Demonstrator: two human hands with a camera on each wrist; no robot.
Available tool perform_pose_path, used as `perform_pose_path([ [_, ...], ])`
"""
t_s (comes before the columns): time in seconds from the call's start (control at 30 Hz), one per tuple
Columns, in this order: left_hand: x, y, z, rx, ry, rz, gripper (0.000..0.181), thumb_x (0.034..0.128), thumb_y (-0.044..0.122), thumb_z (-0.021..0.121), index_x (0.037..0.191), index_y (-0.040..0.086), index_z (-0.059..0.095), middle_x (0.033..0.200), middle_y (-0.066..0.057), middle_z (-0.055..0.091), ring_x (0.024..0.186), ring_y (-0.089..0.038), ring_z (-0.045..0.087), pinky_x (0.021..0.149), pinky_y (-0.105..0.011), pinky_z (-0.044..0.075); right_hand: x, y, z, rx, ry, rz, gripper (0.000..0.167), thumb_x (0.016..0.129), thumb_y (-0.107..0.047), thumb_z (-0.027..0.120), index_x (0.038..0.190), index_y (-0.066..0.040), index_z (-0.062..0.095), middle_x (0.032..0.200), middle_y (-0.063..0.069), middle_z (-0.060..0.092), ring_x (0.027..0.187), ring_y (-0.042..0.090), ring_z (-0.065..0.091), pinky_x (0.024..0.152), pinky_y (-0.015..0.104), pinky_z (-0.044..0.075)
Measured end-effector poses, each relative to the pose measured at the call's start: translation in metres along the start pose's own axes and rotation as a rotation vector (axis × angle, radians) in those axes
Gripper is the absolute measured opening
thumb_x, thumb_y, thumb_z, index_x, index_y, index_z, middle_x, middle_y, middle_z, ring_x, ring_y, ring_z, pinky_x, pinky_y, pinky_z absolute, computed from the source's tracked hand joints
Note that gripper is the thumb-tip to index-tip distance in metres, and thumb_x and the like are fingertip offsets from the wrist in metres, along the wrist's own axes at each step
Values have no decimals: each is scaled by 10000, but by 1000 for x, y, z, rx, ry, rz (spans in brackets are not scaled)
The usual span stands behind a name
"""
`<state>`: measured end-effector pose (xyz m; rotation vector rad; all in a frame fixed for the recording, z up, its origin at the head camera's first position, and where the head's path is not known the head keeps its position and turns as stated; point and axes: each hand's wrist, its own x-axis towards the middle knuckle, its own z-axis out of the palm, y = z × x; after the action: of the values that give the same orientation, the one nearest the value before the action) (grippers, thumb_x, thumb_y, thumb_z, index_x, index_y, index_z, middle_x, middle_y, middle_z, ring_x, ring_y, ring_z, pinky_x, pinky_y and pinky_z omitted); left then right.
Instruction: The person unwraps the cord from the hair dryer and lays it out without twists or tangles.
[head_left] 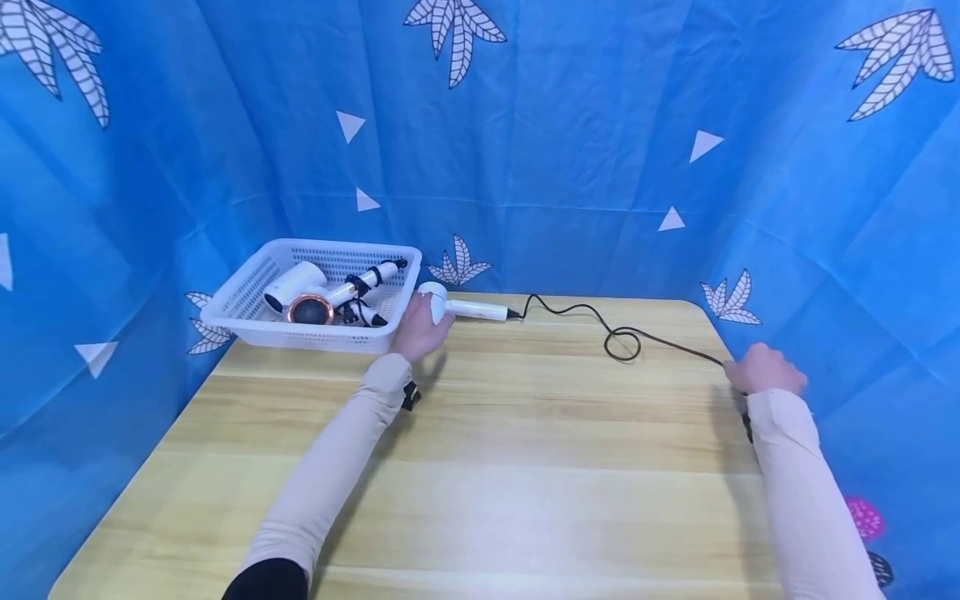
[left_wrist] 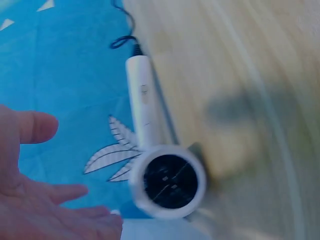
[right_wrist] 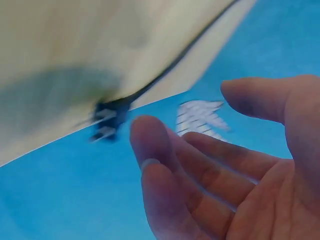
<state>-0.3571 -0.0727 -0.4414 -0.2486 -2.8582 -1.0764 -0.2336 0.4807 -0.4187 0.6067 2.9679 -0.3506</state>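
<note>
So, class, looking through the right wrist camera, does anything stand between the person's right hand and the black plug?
Nothing visible does. Only a small gap separates the right hand from the plug; the cord passes above the fingers in that view.

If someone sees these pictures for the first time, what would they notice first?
Probably the bright blue fabric curtain behind and beside the pale wooden table. Then the white, perforated plastic basket at the table's far left, and the white hair dryer with a black cord right of it, beside the left hand.
</note>
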Motion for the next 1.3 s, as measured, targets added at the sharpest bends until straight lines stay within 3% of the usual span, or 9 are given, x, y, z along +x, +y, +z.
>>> perform_pose_path([
  [0.13,-10,2,-22,-93,-22,15,652,1051,393,506,1532,-35,408,1584,-266,422,1455,-423,443,1244,-532,374,-5,-27,-8,63,71,-93,470,995,-417,489,900,20,631,913,289,649,866,496,629,635,594,491],
  [0.33,-23,-3,-64,-205,19,34,499,1065,356,521,1406,-1,591,1425,-214,622,1293,-376,617,1142,-507,488,-7,-72,-20,169,121,-261,600,1031,-476,494,1198,75,664,909,227,765,923,457,707,666,545,548],
  [0.47,-27,-12,-94,-228,94,34,459,1064,350,530,1354,11,638,1287,-223,701,1174,-369,682,1032,-469,549,-5,-102,-29,292,77,-370,630,1052,-485,489,1228,100,644,926,225,775,751,266,758,643,390,601],
  [0.6,-33,-31,-121,-298,151,-51,444,1064,334,511,1346,17,645,1248,-229,719,1138,-347,707,909,-293,561,-8,-134,-31,420,-1,-441,636,1055,-476,520,1286,109,611,1022,254,765,700,111,726,648,277,625],
  [0.73,-40,-51,-142,-411,200,-183,456,1074,316,468,1401,29,607,1335,-196,673,1088,-204,724,847,-166,570,-12,-171,-27,557,-74,-496,613,1052,-425,562,1322,125,586,1042,260,757,735,93,722,665,249,641],
  [0.83,-41,-65,-151,-464,248,-248,470,1074,328,473,1416,28,593,1344,-185,650,1032,-114,714,942,-237,599,-12,-199,-25,639,-116,-520,586,1047,-398,585,1341,109,578,1031,218,757,754,97,727,695,280,656],
  [1.03,-37,-88,-156,-497,312,-369,538,1064,388,494,1479,48,521,1310,-118,592,1133,-196,612,1092,-381,546,-9,-251,-11,762,-217,-519,540,1050,-313,604,1416,75,519,1190,298,701,787,98,720,805,384,670],
  [1.2,-36,-103,-162,-556,338,-441,560,1056,405,504,1494,60,469,1173,28,494,1033,-149,567,928,-250,589,-14,-300,6,819,-282,-513,504,1047,-288,613,1423,33,515,1235,275,680,858,151,710,834,391,666],
  [1.3,-35,-106,-165,-514,330,-443,586,1056,424,492,1509,53,460,1195,17,489,992,-136,551,777,-172,582,-20,-328,14,845,-301,-527,500,1043,-287,622,1421,22,518,1225,259,688,943,253,724,874,438,657],
])
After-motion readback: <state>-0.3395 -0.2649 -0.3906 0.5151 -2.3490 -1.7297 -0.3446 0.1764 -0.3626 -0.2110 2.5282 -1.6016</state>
